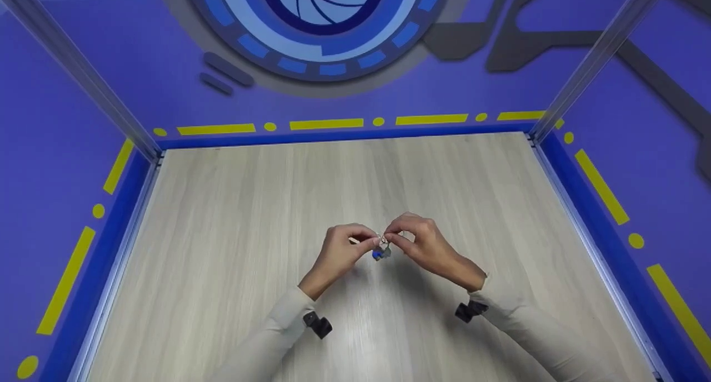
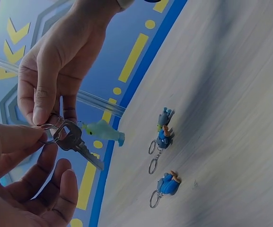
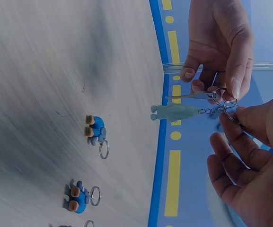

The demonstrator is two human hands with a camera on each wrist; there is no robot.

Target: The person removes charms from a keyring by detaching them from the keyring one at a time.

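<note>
My left hand (image 1: 345, 251) and right hand (image 1: 427, 246) meet above the table, fingertips almost together. In the left wrist view, the left hand (image 2: 22, 175) pinches a metal ring (image 2: 48, 134) that carries a silver key (image 2: 77, 142). Thumb and fingers of the right hand (image 3: 254, 161) pinch a second ring (image 3: 230, 109). From that ring, a short chain holds a pale green figurine keychain (image 3: 174, 112). The two rings overlap between the fingertips; whether they are linked cannot be made out. Key and figurine both hang free of the tabletop.
On the wood-grain table (image 1: 250, 204) below the hands lie several blue figurine keychains with rings, among them one figurine (image 2: 168, 183) apart from another (image 2: 163, 136). Blue-purple panels (image 1: 55, 121) with yellow marks border the table at the back and sides.
</note>
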